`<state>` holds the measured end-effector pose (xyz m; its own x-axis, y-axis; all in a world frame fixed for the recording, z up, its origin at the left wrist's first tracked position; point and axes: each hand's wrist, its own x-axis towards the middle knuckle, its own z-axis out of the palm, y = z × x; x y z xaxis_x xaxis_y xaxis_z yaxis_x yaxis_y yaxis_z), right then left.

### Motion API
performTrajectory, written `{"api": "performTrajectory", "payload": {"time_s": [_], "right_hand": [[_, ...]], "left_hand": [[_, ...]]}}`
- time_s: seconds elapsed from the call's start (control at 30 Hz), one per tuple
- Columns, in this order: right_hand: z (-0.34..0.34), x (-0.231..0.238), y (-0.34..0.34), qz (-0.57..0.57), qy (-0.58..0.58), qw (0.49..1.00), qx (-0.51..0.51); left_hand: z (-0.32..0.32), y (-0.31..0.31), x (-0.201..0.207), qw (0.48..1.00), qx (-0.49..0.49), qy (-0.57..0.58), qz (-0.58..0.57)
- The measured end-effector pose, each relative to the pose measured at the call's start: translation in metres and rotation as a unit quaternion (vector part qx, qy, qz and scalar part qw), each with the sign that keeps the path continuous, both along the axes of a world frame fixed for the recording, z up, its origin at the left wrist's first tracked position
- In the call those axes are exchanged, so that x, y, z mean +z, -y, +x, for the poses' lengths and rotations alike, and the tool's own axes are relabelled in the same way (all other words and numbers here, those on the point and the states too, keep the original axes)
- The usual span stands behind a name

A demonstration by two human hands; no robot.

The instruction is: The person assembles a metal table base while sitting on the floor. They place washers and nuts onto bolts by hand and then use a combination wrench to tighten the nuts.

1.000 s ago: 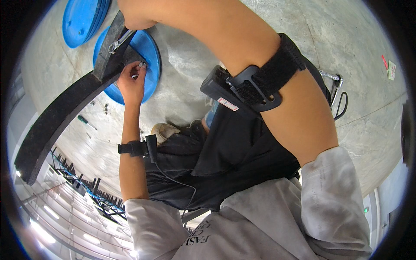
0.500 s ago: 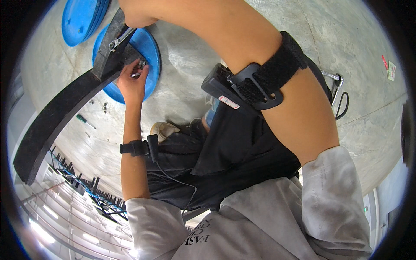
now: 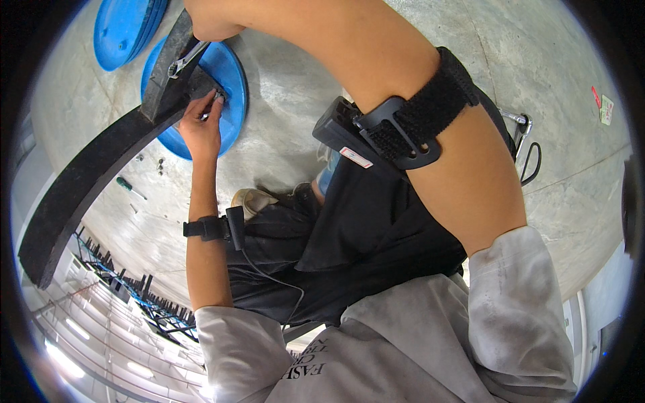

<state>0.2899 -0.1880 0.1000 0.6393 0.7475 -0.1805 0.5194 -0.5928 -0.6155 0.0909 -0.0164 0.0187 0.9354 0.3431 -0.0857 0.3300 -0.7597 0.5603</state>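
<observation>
My left hand (image 3: pixel 201 127) is closed in a pinch at the end of a black block on a curved black beam (image 3: pixel 87 176). Its fingertips press on a small shiny metal fastener, probably a nut or bolt (image 3: pixel 218 96). Above it, my right hand (image 3: pixel 213 21) is closed on a metal wrench (image 3: pixel 187 59), whose ring end lies against the black upright piece (image 3: pixel 161 80) of the beam. The right fingers are partly cut off by the upper edge and hidden behind the hand itself.
A round blue plate (image 3: pixel 232 127) lies under the block, and several stacked blue plates (image 3: pixel 124 33) stand at the upper left. On the concrete floor are a green-handled screwdriver (image 3: pixel 130 187) and small fasteners (image 3: pixel 160 166). Metal tools (image 3: pixel 521 127) show beyond my right arm.
My left fingers have drawn closer together around the fastener, and the hand has shifted slightly left. My right hand and the wrench look nearly unchanged.
</observation>
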Motion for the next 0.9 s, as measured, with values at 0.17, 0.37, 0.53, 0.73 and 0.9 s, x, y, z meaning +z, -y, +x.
{"api": "performTrajectory", "payload": {"time_s": [0.17,0.37,0.53,0.73,0.9], "right_hand": [[-0.002,-0.002,0.002,-0.004,0.0,1.0,-0.001],[-0.005,-0.002,0.006,-0.011,0.003,1.0,0.003],[-0.02,0.0,-0.017,0.014,-0.004,0.999,0.036],[-0.021,-0.001,0.003,-0.045,-0.015,0.994,0.093],[-0.03,-0.023,-0.002,-0.129,-0.022,0.977,0.167]], "left_hand": [[0.002,0.009,0.006,0.963,0.168,-0.06,-0.201],[-0.002,0.021,0.025,0.861,0.25,-0.077,-0.436],[-0.035,0.004,0.052,0.838,0.264,-0.035,-0.475],[-0.064,0.0,0.066,0.807,0.263,-0.054,-0.526],[-0.134,-0.062,0.087,0.926,0.241,-0.137,-0.255]]}}
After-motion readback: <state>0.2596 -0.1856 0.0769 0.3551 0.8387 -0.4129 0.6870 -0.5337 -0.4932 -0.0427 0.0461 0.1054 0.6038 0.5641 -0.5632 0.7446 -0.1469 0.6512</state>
